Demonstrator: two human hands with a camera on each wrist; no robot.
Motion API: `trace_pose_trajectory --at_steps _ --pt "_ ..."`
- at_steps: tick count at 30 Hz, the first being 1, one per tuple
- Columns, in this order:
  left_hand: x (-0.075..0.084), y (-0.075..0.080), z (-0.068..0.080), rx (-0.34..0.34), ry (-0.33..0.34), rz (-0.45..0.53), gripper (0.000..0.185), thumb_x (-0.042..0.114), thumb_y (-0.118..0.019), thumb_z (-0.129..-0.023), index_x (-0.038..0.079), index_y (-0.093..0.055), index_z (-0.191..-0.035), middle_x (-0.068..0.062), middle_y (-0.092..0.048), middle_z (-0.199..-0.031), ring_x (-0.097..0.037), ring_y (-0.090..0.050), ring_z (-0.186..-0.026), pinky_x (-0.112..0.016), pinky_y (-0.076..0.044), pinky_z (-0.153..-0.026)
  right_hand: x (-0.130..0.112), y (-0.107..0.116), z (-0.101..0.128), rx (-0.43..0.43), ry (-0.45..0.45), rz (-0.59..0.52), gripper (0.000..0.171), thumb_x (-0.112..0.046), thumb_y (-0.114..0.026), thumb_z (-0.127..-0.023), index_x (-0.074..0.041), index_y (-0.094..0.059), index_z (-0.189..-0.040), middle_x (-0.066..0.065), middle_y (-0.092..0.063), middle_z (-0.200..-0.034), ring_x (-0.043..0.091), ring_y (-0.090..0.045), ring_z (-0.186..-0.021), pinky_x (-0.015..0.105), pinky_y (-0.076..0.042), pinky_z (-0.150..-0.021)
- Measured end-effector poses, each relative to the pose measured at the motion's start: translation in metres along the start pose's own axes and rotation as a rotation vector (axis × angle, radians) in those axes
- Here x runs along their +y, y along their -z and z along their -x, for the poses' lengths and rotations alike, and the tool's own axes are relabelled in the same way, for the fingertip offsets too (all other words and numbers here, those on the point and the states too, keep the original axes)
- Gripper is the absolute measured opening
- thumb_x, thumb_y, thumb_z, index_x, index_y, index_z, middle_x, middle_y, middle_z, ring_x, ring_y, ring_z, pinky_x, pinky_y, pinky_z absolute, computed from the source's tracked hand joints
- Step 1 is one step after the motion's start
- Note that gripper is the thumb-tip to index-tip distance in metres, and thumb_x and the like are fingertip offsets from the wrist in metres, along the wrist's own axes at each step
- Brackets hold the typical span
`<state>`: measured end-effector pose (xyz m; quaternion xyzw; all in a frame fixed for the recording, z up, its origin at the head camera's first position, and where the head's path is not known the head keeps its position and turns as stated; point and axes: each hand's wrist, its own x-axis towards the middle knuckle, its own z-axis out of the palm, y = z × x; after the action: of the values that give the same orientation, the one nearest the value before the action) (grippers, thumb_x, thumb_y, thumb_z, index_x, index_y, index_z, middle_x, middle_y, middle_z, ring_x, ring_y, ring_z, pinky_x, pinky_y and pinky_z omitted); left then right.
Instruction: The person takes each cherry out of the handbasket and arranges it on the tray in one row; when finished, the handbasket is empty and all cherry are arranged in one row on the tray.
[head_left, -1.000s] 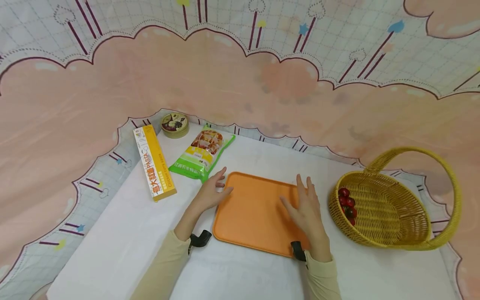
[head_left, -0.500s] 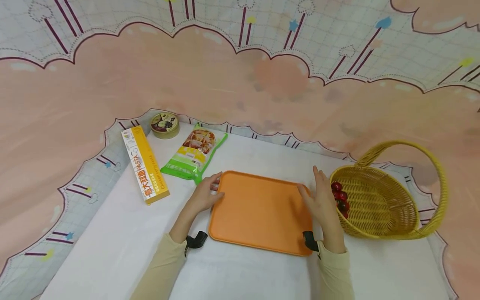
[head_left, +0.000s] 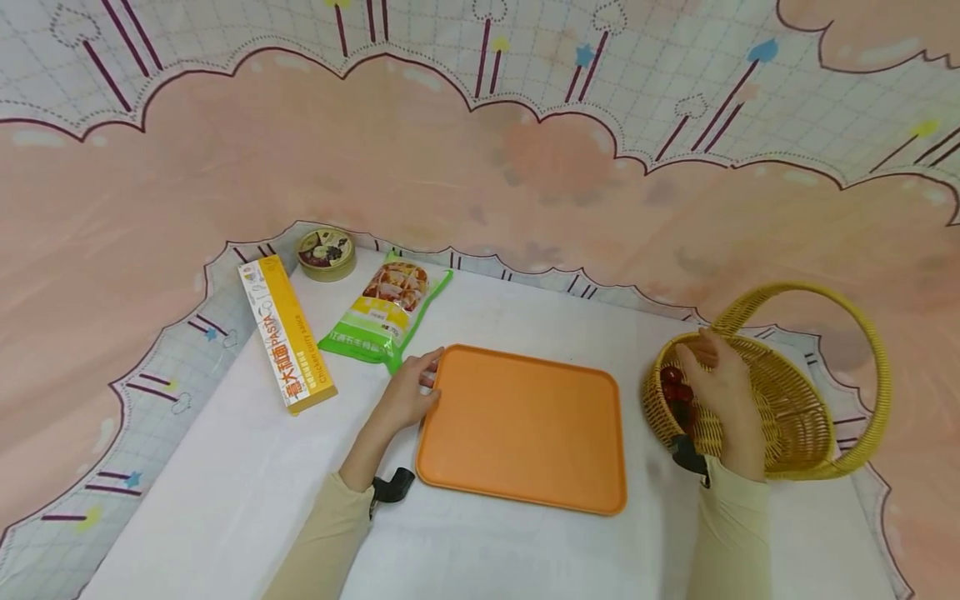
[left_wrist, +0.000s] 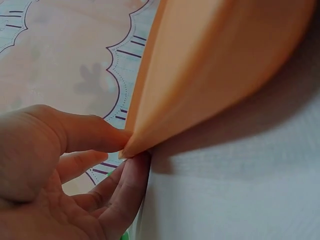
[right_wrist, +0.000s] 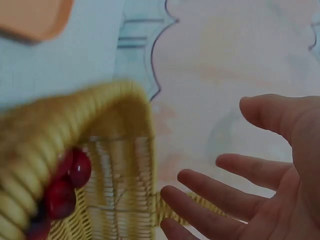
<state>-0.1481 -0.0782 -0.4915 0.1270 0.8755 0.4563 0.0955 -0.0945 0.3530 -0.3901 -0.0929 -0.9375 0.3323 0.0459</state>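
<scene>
Smooth orange plastic, flat with rounded corners, makes up the tray (head_left: 521, 429) on our white cloth (head_left: 247, 492). Our left hand (head_left: 408, 392) pinches its near-left corner between thumb and fingers. Just right of the tray stands a woven yellow basket (head_left: 787, 417) holding glossy red cherries (right_wrist: 67, 182); our right hand (head_left: 723, 392) hovers over them, fingers spread, holding nothing.
</scene>
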Motion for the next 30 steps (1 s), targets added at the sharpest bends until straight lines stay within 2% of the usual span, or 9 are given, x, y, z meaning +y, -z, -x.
trace_pose_trajectory --at_steps 6,9,14,19,24,30 --pt "0.000 0.000 -0.001 -0.003 0.018 -0.012 0.066 -0.005 -0.067 -0.084 0.001 -0.045 -0.146 -0.017 -0.057 -0.117 -0.025 -0.060 -0.093 -0.039 -0.052 -0.081 0.017 0.009 -0.016 -0.072 -0.026 0.001 0.064 -0.031 -0.046 -0.102 0.015 -0.033 -0.144 0.042 -0.048 -0.130 0.055 -0.050 -0.118 0.061 -0.044 -0.094" --pt "0.001 0.000 0.000 0.002 0.006 -0.029 0.067 -0.005 -0.066 -0.083 0.001 -0.045 -0.146 -0.018 -0.056 -0.118 -0.025 -0.059 -0.092 -0.039 -0.051 -0.080 0.024 0.011 -0.023 -0.122 -0.023 0.039 0.060 -0.029 -0.047 -0.102 0.016 -0.037 -0.141 0.042 -0.049 -0.128 0.055 -0.051 -0.116 0.059 -0.047 -0.090" --pt "0.000 -0.003 0.000 0.009 -0.013 -0.056 0.068 -0.004 -0.065 -0.081 0.002 -0.045 -0.146 -0.017 -0.055 -0.119 -0.022 -0.056 -0.089 -0.036 -0.048 -0.077 0.038 0.013 -0.035 -0.245 0.008 0.098 0.050 -0.019 -0.049 -0.102 0.020 -0.044 -0.132 0.044 -0.050 -0.124 0.056 -0.052 -0.111 0.059 -0.047 -0.087" --pt "-0.003 -0.004 -0.001 0.003 -0.012 -0.063 0.068 -0.004 -0.065 -0.081 0.004 -0.046 -0.146 -0.015 -0.055 -0.118 -0.021 -0.055 -0.088 -0.035 -0.047 -0.075 0.039 0.015 -0.043 -0.379 -0.058 0.112 0.052 -0.018 -0.049 -0.102 0.022 -0.041 -0.133 0.044 -0.045 -0.130 0.057 -0.049 -0.114 0.059 -0.047 -0.090" --pt "-0.003 -0.004 -0.001 -0.007 -0.010 -0.053 0.069 -0.002 -0.065 -0.082 0.006 -0.046 -0.147 -0.014 -0.054 -0.118 -0.021 -0.055 -0.089 -0.035 -0.047 -0.076 0.042 0.013 -0.047 -0.422 -0.044 0.106 0.046 -0.010 -0.053 -0.097 0.024 -0.046 -0.127 0.042 -0.053 -0.120 0.052 -0.057 -0.105 0.054 -0.051 -0.084" --pt "-0.006 -0.002 -0.001 -0.007 -0.007 -0.044 0.068 -0.002 -0.065 -0.082 0.007 -0.046 -0.147 -0.014 -0.054 -0.119 -0.021 -0.055 -0.089 -0.036 -0.047 -0.076 0.048 0.006 -0.051 -0.443 -0.010 0.157 0.038 -0.013 -0.064 -0.092 0.017 -0.061 -0.115 0.032 -0.064 -0.109 0.042 -0.061 -0.099 0.046 -0.050 -0.082"
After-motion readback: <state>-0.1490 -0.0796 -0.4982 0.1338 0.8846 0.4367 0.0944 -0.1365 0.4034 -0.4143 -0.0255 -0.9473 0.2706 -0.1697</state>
